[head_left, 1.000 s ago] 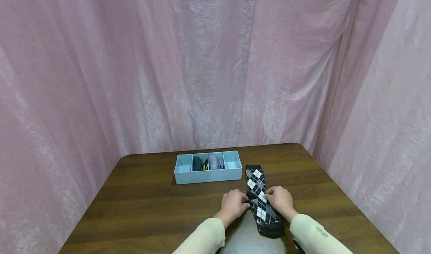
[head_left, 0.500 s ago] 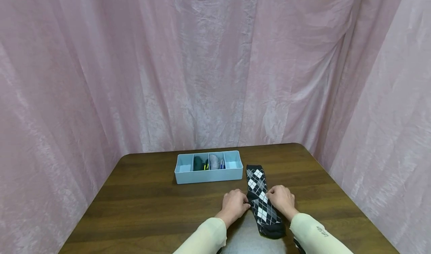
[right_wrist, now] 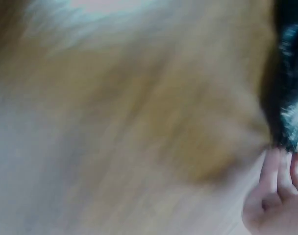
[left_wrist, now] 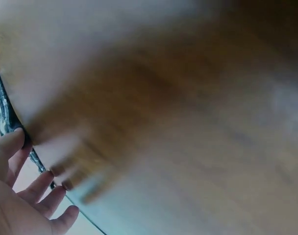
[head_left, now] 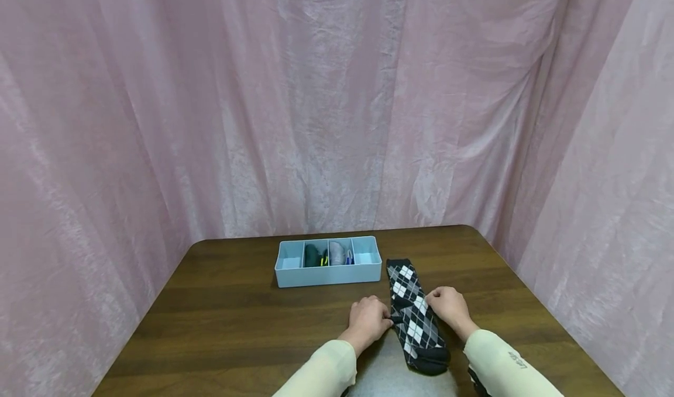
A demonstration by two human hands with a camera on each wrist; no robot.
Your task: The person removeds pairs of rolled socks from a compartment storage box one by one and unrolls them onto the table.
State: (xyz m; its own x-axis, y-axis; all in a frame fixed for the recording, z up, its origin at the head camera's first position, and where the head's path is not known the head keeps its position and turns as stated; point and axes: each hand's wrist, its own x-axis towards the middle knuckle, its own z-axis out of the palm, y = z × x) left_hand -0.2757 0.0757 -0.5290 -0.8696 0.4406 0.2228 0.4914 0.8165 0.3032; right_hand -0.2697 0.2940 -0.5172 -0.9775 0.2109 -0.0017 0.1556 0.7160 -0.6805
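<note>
Two-handed pinch on the argyle sock (head_left: 416, 328)!
Left hand (head_left: 367, 320) grips one edge, curled right hand (head_left: 450, 307) the other; black, grey and white diamonds stretch between.

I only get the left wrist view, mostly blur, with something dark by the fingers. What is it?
Observer: An argyle sock with black, grey and white diamonds.
Operator: Where's the other hand?
Observer: The right hand is at the sock's right edge, pinching it.
Operator: And what's near the sock's far end?
Observer: A light blue divided box, just left of it.
</note>
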